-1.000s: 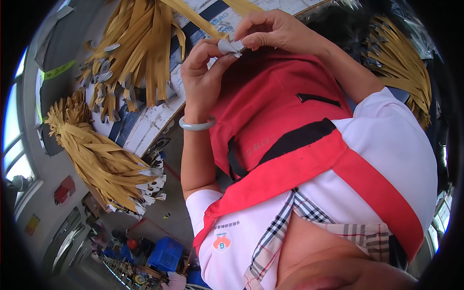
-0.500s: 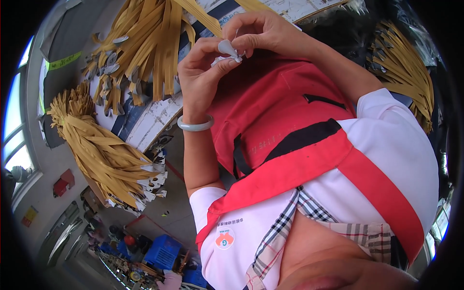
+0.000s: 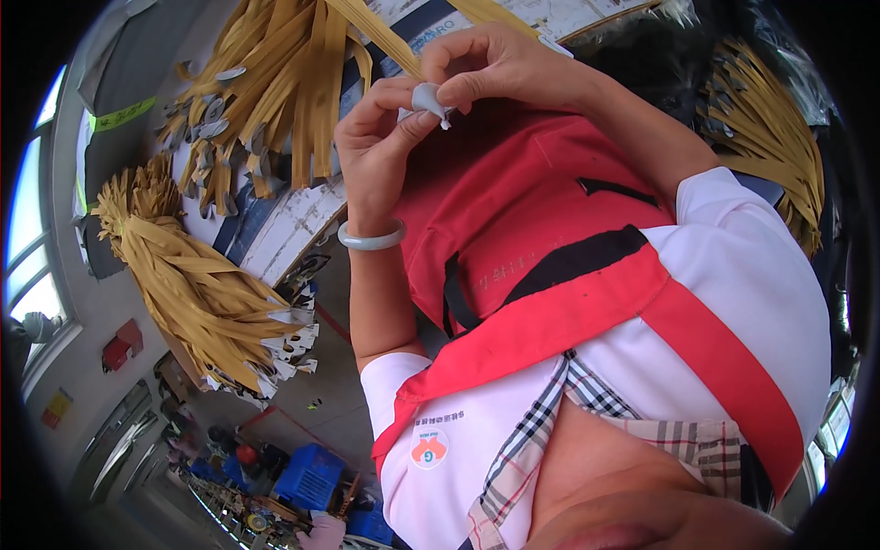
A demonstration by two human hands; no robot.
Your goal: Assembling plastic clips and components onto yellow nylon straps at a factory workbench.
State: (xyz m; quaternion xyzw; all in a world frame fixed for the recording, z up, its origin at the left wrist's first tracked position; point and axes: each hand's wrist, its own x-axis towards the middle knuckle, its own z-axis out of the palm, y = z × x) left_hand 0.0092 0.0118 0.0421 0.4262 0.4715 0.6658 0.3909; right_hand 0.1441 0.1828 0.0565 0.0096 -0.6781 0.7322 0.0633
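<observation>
Both hands meet above my red apron (image 3: 532,192). My left hand (image 3: 378,137), with a pale bangle (image 3: 371,236) on its wrist, pinches a small grey-white tab (image 3: 427,98) between thumb and fingers. My right hand (image 3: 500,69) is closed against the same tab from the other side, thumb and fingertips together. Behind the fingers a mustard zipper tape (image 3: 385,38) runs up and away; the tab seems to sit at its end, though the fingers cover the join. Many similar mustard tapes (image 3: 275,82) with grey ends lie left of my hands.
A scuffed white and dark table (image 3: 293,225) lies beyond my hands. From its left side hangs a thick bundle of mustard tapes (image 3: 197,284) with white ends. More tapes (image 3: 765,137) lie at the right by black plastic. Blue crates (image 3: 310,477) stand lower left.
The tab has turned between my fingertips, and its lower white part now shows narrower. My right thumb and fingers have moved slightly left toward it. The bundles stay put.
</observation>
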